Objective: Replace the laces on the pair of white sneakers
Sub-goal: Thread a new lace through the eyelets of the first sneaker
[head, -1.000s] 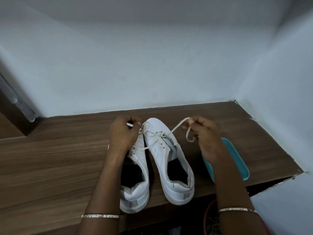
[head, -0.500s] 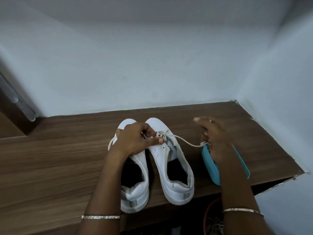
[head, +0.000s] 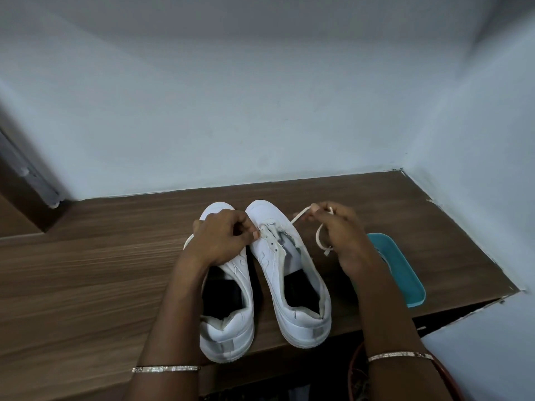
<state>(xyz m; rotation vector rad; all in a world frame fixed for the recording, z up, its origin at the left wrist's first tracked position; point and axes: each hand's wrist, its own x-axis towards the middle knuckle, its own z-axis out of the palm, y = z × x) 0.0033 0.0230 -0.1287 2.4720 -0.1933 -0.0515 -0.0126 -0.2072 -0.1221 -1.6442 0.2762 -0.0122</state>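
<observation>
Lace point(head: 301, 217): cream, flat, runs taut from the front eyelets of the right sneaker point(head: 292, 282) up to the right grip point(head: 338, 230), which is clenched on it between thumb and fingertips; the loose end loops down beside the palm. Left grip point(head: 220, 238): fingers curled, pinching the same shoe's front eyelet edge, knuckles over the left sneaker point(head: 231, 287). Both shoes stand side by side on the wooden worktop point(head: 86, 270), toes toward the wall, heels at its near edge. Teal tray point(head: 402, 270) lies just right of the right forearm.
</observation>
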